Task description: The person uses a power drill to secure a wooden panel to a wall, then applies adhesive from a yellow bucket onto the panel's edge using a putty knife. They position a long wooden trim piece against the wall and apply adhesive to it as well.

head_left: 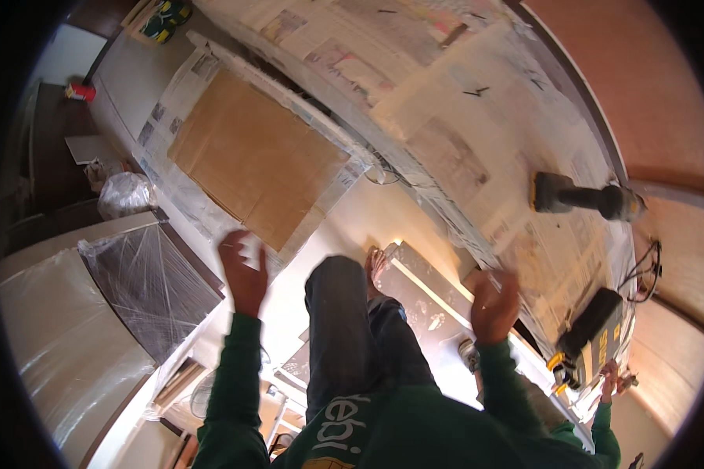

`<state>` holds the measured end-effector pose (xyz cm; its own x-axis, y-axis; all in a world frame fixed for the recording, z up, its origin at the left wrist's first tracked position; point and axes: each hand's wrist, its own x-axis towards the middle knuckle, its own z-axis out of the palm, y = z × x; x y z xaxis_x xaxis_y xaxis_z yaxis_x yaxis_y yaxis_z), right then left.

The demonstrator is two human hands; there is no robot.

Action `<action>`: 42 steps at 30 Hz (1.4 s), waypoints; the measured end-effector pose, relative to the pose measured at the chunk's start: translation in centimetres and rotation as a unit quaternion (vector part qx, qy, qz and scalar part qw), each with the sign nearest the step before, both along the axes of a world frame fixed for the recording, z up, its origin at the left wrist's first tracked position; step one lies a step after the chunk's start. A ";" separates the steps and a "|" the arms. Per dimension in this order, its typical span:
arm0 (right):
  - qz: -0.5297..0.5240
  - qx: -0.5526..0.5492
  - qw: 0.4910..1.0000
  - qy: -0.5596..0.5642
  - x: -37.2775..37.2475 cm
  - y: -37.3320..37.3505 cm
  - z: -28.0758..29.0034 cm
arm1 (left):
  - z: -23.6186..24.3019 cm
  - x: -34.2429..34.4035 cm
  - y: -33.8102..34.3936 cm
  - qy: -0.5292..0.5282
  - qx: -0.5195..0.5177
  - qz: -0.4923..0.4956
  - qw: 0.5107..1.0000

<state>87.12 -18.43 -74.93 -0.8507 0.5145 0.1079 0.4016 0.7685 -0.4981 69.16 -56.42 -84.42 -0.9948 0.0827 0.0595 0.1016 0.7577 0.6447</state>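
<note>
My left hand [245, 273] is raised in front of me, with thumb and fingers apart and nothing in them. Below it lies the near edge of a brown cardboard sheet [258, 156]. My right hand [495, 306] is held up on the other side, beside the edge of a surface covered with newspaper [438, 148]. Its fingers are smeared by motion, and no object shows in it. A cordless drill [587, 197] lies on the newspaper, farther to the right.
A black and yellow tool case or device [594, 336] stands at the right, with another person's hand [608, 379] beside it. Plastic film [152, 281] covers furniture at the left. A plastic bag [127, 195] lies behind it. A dusty board [426, 305] rests by my foot.
</note>
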 end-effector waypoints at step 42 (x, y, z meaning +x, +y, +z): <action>0.082 -0.191 0.977 -0.054 -7.1 -13.3 -32.9 | -22.8 31.8 -18.4 -0.290 0.092 0.123 0.945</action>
